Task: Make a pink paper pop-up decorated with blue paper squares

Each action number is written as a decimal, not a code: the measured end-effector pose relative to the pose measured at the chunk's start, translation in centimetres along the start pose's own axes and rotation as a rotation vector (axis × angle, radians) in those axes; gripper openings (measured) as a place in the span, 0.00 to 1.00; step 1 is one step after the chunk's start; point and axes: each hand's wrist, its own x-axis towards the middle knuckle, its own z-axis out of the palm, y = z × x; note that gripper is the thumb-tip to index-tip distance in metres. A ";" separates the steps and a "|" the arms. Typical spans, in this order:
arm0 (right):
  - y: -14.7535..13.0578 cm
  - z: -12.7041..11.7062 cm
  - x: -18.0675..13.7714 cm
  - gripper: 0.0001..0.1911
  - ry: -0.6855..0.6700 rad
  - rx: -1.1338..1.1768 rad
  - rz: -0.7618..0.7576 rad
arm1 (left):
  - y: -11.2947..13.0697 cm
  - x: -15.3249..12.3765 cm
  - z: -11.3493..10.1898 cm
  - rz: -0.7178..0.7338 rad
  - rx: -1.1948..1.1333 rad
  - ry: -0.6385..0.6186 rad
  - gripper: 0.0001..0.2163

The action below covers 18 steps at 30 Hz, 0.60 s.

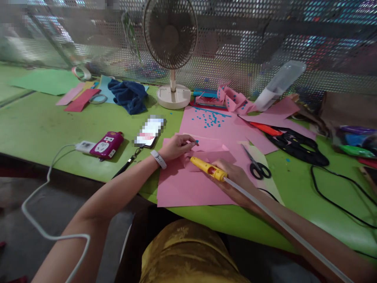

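Yellow glue gun is sitting clamped in the right hand on the pink paper; the left hand is pinching a blue scrap on it.

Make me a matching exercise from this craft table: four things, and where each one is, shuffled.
1. yellow glue gun
2. scissors
3. blue cloth
4. fan

A. crumpled left of the fan's base
B. held in the right hand
C. standing by the mesh wall
D. lying just right of the right hand

Pairs: 1-B, 2-D, 3-A, 4-C
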 end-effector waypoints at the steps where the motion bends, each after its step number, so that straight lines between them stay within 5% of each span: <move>1: 0.0 0.0 0.0 0.08 0.001 -0.002 0.000 | 0.0 0.0 0.0 0.000 0.002 -0.001 0.12; 18: 0.1 0.1 -0.1 0.08 0.037 -0.033 -0.029 | 0.0 0.0 0.1 -0.004 -0.014 -0.003 0.13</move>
